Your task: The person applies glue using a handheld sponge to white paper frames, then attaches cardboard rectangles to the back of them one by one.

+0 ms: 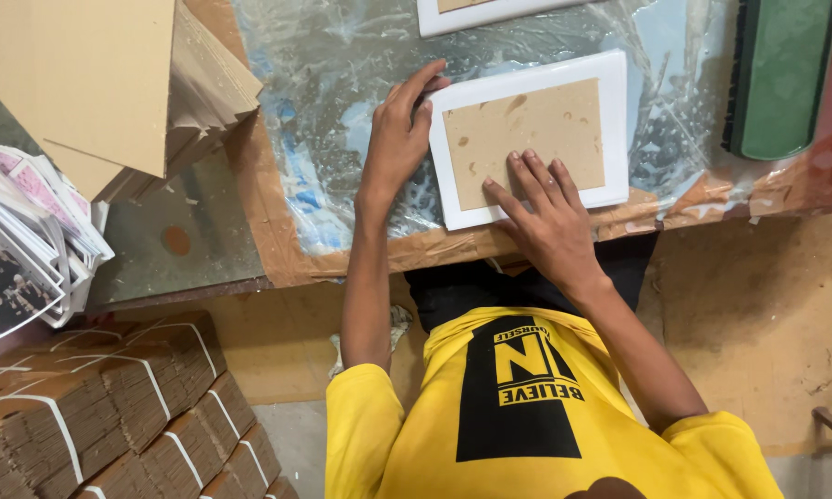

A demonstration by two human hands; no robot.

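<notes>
The white frame (527, 88), with a tan backing board (545, 120) set into it, lies flat on the plastic-covered table (342, 74) just past the near edge, at about 12 o'clock from the person's chest.

Nearest the camera is the person's yellow shirt (527, 444). Beyond it, the right hand (550, 217) lies palm-down on the frame's near edge at its 6 o'clock, with fingers (532, 180) spread flat on the tan board. The left hand (402, 129) sits at the frame's 9 o'clock, its fingers held together and bent against the frame's left border; it grips nothing.

At 8 o'clock from the frame, low beside the table, stand brown cardboard bundles (111, 397) tied with white straps. Above them, at 9 o'clock, is a fanned pile of photo prints (18, 249), and at 10 o'clock a stack of tan boards (111, 83). Farthest off, a second white frame (490, 11) shows at 12 o'clock, and a green block (786, 74) lies at 2 o'clock.
</notes>
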